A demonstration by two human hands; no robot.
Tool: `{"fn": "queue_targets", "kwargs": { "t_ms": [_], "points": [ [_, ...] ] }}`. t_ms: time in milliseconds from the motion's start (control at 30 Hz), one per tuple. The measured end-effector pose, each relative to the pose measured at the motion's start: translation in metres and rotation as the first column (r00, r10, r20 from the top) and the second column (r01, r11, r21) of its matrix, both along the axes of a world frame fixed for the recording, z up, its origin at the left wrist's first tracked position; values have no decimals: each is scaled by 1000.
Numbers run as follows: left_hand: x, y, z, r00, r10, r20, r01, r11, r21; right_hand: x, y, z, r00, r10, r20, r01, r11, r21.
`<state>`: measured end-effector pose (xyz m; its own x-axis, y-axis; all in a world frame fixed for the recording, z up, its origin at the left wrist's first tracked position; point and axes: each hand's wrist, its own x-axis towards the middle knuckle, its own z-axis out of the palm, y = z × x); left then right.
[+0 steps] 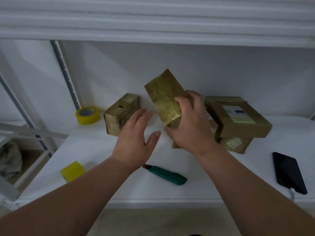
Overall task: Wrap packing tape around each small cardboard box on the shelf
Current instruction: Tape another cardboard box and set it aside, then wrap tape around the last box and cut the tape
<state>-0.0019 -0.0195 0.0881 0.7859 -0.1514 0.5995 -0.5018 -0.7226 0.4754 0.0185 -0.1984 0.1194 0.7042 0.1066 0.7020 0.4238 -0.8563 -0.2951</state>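
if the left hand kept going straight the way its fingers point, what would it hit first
Probably the taped box standing on the shelf: the open left hand points up and slightly right, its fingertips already at that box's near right edge. Depth is unclear, so it may slip just past.

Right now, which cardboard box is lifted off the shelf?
The tape-covered box, tilted in the air and gripped at its lower end by the right hand; the other boxes rest on the shelf.

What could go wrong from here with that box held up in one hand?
The right hand grips only the lower end of the taped box, tilted above the shelf; glossy tape might let it slip. The left hand is open, supporting nothing. A drop could hit the green cutter below.
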Motion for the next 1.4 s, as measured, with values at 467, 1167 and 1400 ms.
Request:
{"fn": "queue_targets", "kwargs": {
  "t_ms": [467,1167,1400],
  "points": [
    [102,4,-58,893,308,-327,-215,932,292,81,-73,-9,882,-404,-243,259,846,-467],
    [216,125,-67,693,362,-623,-381,918,110,111,104,-91,889,118,-443,-270,916,-298],
    [202,122,-63,741,397,-541,-400,909,119,100,101,-97,850,76,-521,-251,928,-275]
  ]
}}
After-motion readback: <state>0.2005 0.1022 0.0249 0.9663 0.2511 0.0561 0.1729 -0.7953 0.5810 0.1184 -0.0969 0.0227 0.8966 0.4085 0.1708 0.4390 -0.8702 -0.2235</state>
